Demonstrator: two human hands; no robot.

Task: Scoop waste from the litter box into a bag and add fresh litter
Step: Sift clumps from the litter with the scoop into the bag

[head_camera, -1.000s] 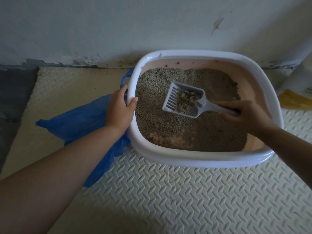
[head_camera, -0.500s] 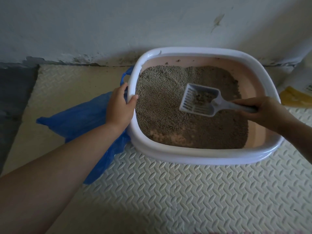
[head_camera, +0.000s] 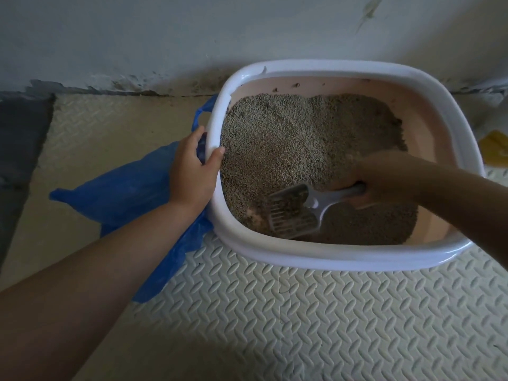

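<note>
1. Thin blue plastic bag [head_camera: 123, 193]: lies crumpled under and outward of the left hand [head_camera: 189, 171], one edge tucked beneath the box. Judged light, limp and slippery. Best taken by the loop handle just beyond the fingers.
2. Left hand: thumb hooked inside and fingers curled outside, gripping the box rim.
3. White-rimmed, pink-walled plastic litter box [head_camera: 343, 259]: sits between the two hands on the cream embossed foam floor mat [head_camera: 330, 325]. Judged stiff and heavy with fill. Hold by the rolled rim.
4. Grey granular litter [head_camera: 288, 138]: loose and uneven, with bare pink base showing beside the scoop.
5. Pale grey slotted plastic scoop [head_camera: 291, 215]: blade dug into the litter just left of the right hand [head_camera: 384, 182]. Judged rigid and light.
6. Right hand: fist closed round the scoop handle.
7. Yellow-and-white package [head_camera: 494, 149]: lies beyond the right hand, contents unreadable.
</note>
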